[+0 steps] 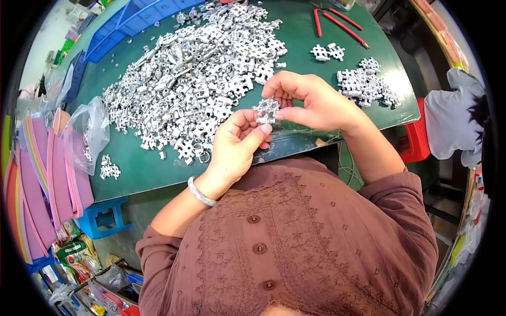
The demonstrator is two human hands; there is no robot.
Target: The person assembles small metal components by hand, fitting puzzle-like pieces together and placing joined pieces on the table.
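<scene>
Together | left hand [236,141] pinches metal piece [267,109] | right hand [320,103] too (both curled inward)

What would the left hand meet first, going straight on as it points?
Past the silver latticed metal piece in its grip, the left hand would likely meet the right hand first; exact depth is unclear.

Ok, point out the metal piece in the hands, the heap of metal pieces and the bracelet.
Metal piece [267,109]: head view, middle of its patterned face.
Heap of metal pieces [192,71]: head view, middle of the heap.
Bracelet [197,195]: head view, outer band.
</scene>
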